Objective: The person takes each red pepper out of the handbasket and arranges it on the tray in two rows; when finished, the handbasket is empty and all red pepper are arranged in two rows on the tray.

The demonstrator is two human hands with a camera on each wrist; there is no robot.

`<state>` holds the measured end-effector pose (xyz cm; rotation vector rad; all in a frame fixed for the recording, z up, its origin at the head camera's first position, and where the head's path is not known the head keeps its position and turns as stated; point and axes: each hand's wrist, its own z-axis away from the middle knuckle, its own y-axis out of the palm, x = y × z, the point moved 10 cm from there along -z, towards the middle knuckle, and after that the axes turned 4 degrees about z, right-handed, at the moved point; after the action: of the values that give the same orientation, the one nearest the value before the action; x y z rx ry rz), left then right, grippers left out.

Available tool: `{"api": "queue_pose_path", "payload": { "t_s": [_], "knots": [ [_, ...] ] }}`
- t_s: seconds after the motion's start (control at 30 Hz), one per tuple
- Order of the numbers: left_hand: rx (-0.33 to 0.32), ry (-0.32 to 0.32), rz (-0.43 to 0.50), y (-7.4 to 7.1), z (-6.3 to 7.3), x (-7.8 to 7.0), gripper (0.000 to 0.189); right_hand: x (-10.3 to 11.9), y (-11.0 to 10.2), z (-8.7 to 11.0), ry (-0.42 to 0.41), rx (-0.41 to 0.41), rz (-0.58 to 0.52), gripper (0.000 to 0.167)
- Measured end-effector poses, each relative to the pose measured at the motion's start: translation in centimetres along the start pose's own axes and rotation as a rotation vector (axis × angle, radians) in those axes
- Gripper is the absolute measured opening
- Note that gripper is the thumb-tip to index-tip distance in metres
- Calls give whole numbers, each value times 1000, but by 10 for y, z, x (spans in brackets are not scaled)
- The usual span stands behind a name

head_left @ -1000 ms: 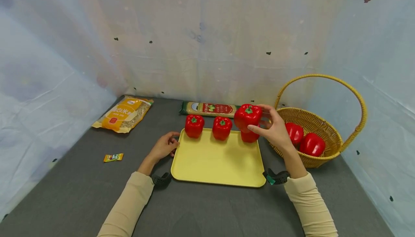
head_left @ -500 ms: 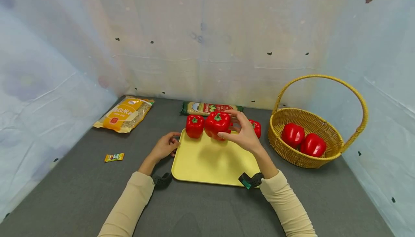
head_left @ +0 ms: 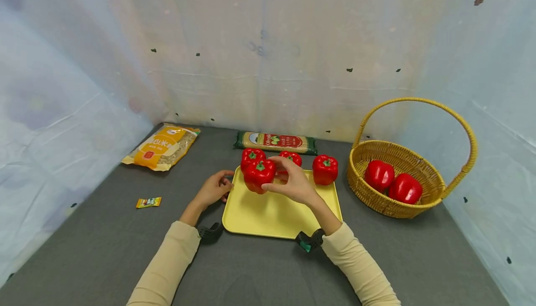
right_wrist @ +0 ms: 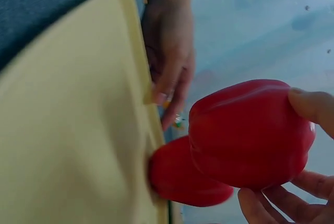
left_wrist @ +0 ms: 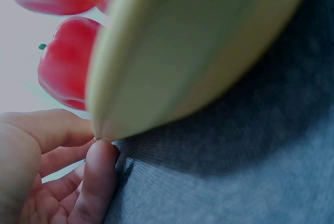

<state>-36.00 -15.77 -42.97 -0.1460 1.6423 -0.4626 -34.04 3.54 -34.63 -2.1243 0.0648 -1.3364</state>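
Note:
My right hand (head_left: 293, 184) holds a red bell pepper (head_left: 259, 176) between thumb and fingers over the left part of a yellow tray (head_left: 268, 224). In the right wrist view the held bell pepper (right_wrist: 250, 132) overlaps another one (right_wrist: 182, 177) standing on the tray. Along the tray's far edge are three more bell peppers, at left (head_left: 252, 155), middle (head_left: 291, 157) and right (head_left: 325, 170). My left hand (head_left: 213, 188) pinches the tray's left rim; the left wrist view shows its thumb and forefinger (left_wrist: 62, 127) meeting at the tray's edge (left_wrist: 112, 122).
A wicker basket (head_left: 364, 200) with a tall handle stands at the right, holding two red bell peppers (head_left: 405, 188). A long noodle packet (head_left: 274, 141) lies behind the tray. At left are a yellow grain bag (head_left: 161, 148) and a small wrapped snack (head_left: 148, 202).
My right hand has carried the bell pepper leftward across the tray and lower, from the right-hand pepper to the left one. My left hand has stayed at the rim.

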Motion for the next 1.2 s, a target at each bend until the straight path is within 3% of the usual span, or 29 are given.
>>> {"api": "queue_pose_path", "payload": {
  "t_s": [0.2, 0.47, 0.7, 0.93, 1.2],
  "knots": [
    [6, -5, -5, -1, 10, -19, 40, -8, 17, -6, 8, 32, 24, 70],
    [14, 9, 21, 0, 8, -17, 40, -17, 31, -11, 35, 48, 94, 69],
    [9, 8, 22, -1, 8, -17, 40, -20, 39, -11, 45, 56, 66, 68],
    [-14, -4, 24, -2, -11, 21, 39, -18, 43, -12, 16, 68, 34, 67],
    [-12, -20, 16, -2, -11, 23, 38, -19, 47, -12, 8, 85, 33, 68]
  ]
}}
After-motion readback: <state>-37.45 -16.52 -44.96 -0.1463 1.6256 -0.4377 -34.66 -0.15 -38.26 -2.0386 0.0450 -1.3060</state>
